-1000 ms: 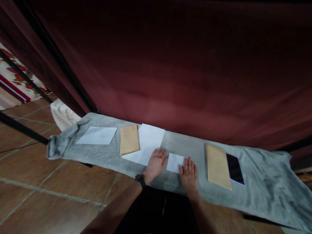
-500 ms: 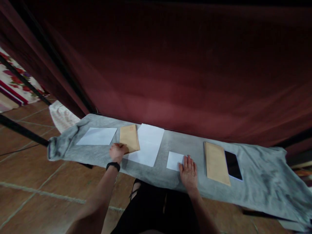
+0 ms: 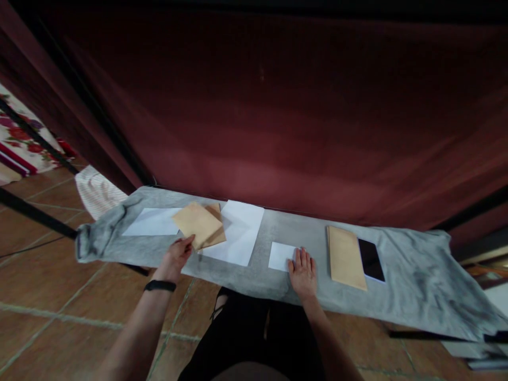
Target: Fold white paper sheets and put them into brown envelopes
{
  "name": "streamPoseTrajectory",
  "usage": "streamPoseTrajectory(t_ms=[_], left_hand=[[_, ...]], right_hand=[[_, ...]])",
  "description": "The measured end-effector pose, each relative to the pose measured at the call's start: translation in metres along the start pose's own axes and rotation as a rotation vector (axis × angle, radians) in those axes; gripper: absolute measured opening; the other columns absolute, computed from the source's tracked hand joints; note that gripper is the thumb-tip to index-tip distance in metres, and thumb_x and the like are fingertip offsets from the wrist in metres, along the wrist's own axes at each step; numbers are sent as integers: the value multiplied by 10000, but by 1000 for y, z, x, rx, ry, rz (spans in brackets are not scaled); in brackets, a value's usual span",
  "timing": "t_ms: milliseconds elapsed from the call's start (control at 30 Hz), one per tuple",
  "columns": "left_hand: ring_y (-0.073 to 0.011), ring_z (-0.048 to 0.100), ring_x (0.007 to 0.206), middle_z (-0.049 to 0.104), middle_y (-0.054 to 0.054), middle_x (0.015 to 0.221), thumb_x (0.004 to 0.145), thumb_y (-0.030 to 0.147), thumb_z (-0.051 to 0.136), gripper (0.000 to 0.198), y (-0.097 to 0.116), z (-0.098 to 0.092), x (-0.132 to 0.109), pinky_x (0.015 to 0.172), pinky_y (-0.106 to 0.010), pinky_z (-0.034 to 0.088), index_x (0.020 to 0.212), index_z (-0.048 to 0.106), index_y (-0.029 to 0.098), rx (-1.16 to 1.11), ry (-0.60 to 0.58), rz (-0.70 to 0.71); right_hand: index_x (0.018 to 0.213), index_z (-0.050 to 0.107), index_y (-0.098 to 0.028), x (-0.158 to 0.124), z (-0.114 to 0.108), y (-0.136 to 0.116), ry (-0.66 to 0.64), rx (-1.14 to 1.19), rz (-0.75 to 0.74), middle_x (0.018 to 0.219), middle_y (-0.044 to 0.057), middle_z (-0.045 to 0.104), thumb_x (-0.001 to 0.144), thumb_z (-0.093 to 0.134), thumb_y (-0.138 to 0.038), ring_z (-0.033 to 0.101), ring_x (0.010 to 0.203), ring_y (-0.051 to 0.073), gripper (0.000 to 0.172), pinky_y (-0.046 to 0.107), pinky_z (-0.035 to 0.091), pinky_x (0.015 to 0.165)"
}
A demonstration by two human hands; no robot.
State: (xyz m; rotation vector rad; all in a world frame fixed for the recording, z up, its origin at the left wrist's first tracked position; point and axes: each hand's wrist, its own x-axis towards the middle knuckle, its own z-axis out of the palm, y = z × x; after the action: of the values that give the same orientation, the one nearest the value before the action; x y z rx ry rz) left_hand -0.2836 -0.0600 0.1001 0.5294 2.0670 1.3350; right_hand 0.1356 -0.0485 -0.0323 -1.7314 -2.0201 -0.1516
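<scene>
My left hand (image 3: 175,257) pinches the near corner of a tan envelope (image 3: 197,224) and holds it lifted and turned above a stack of tan envelopes (image 3: 216,236). That stack lies on the left edge of a white sheet (image 3: 238,232). My right hand (image 3: 302,272) lies flat with fingers stretched out, its fingertips on the near right corner of a small folded white paper (image 3: 281,255). All of this sits on a table covered with a grey cloth (image 3: 416,286).
A white envelope (image 3: 148,222) lies at the table's left end. Another pile of tan envelopes (image 3: 345,257) and a black phone (image 3: 370,260) lie to the right. A dark red curtain (image 3: 278,116) hangs close behind the table. Brown floor tiles (image 3: 59,296) spread to the left.
My left hand left the white sheet, reached left to the tan stack, and has lifted its top envelope. My right hand has stayed on the small folded paper.
</scene>
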Motion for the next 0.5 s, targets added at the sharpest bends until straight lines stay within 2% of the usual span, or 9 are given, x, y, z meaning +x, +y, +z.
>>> streamPoseTrajectory(t_ms=[67, 167, 300, 367, 433, 500], left_hand=[[-81, 496, 497, 507, 56, 546, 744, 160, 700, 284, -1, 17, -20, 485, -194, 388, 622, 446, 201, -143, -88, -38], [-69, 547, 521, 568, 46, 589, 687, 186, 788, 294, -7, 53, -55, 473, -167, 380, 655, 496, 183, -315, -228, -79], [-81, 587, 512, 611, 24, 568, 583, 232, 884, 380, -20, 99, -102, 476, -170, 404, 649, 514, 176, -442, -373, -133], [-88, 596, 502, 613, 20, 547, 545, 246, 913, 404, -27, 115, -121, 456, -166, 382, 647, 530, 171, -471, -425, -151], [-91, 609, 500, 632, 19, 557, 518, 253, 934, 410, -33, 126, -136, 452, -165, 380, 678, 568, 161, -485, -459, -163], [-94, 624, 505, 655, 19, 578, 506, 252, 948, 418, -38, 131, -146, 463, -166, 398, 716, 600, 154, -497, -476, -183]], right_hand=[[1499, 463, -61, 1, -4, -1, -34, 7, 21, 1567, 238, 415, 1035, 370, -397, 415, 1453, 338, 580, 556, 299, 1181], [1474, 500, -71, 4, -15, -2, -89, 91, 70, 1575, 213, 417, 1025, 379, -362, 356, 1490, 323, 548, 549, 231, 1219], [1410, 573, -78, 12, -32, -16, -93, 480, 188, 1599, 187, 389, 1001, 391, -416, 276, 1524, 332, 561, 572, 149, 1245], [1398, 587, -110, 18, -40, -31, -131, 803, 289, 1572, 178, 441, 953, 485, -521, 365, 1480, 322, 614, 535, 233, 1234], [1341, 637, -167, 25, -46, -51, -187, 927, 306, 1401, 146, 632, 941, 455, -623, 588, 1294, 285, 633, 466, 443, 1113], [1223, 701, -198, 32, -50, -71, -306, 1321, 383, 1241, 108, 727, 873, 547, -667, 678, 1134, 270, 605, 418, 527, 1000]])
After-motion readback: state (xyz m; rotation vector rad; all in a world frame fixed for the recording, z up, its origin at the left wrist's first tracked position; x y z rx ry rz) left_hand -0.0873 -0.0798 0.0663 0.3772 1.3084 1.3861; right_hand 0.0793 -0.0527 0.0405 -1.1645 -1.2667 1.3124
